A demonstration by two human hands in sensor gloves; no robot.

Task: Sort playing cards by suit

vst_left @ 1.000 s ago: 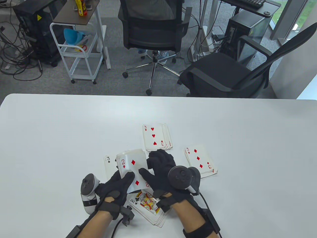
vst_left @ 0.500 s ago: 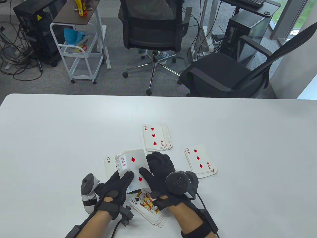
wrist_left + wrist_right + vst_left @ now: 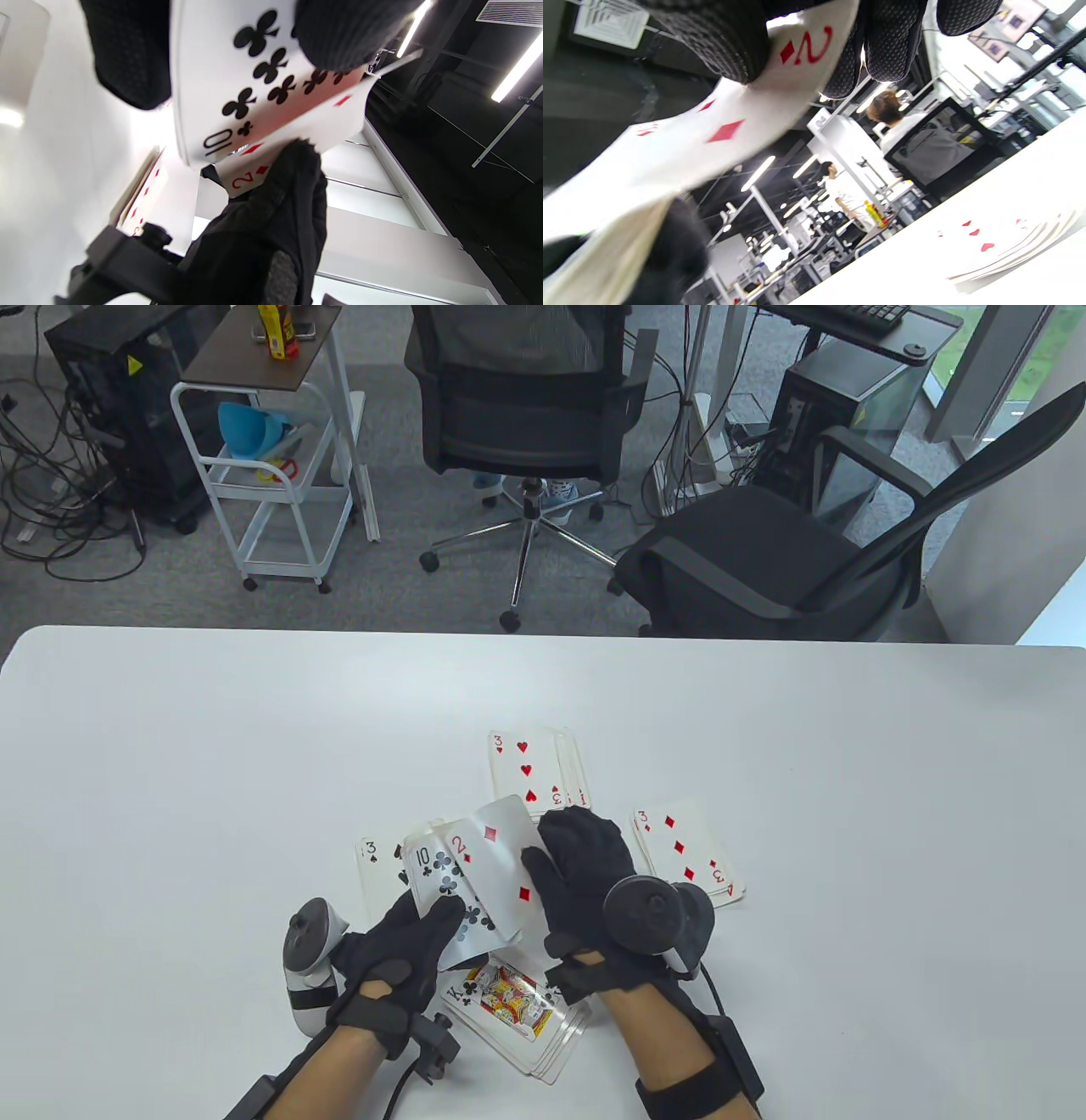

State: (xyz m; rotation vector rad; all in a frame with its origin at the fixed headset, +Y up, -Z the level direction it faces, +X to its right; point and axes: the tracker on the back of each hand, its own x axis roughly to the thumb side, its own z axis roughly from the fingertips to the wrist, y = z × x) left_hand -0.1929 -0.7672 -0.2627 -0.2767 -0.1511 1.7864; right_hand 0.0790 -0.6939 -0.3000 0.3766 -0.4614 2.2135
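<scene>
The right hand (image 3: 594,869) in its black glove pinches the white two-of-diamonds card (image 3: 496,861), half slid off the face-up deck topped by a ten of clubs (image 3: 441,891), which the left hand (image 3: 399,954) grips above the white bench (image 3: 170,772). The step in hand is dealing this card off. Next, it probably belongs on the diamonds pile (image 3: 687,857) to the right, not the hearts pile (image 3: 534,776).

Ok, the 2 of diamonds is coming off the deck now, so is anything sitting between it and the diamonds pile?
Nothing visible. The right hand pinches the 2 of diamonds above the table. The diamonds pile, topped by a 3, lies just to its right, with only the hand itself between. The hearts pile sits farther back.
</scene>
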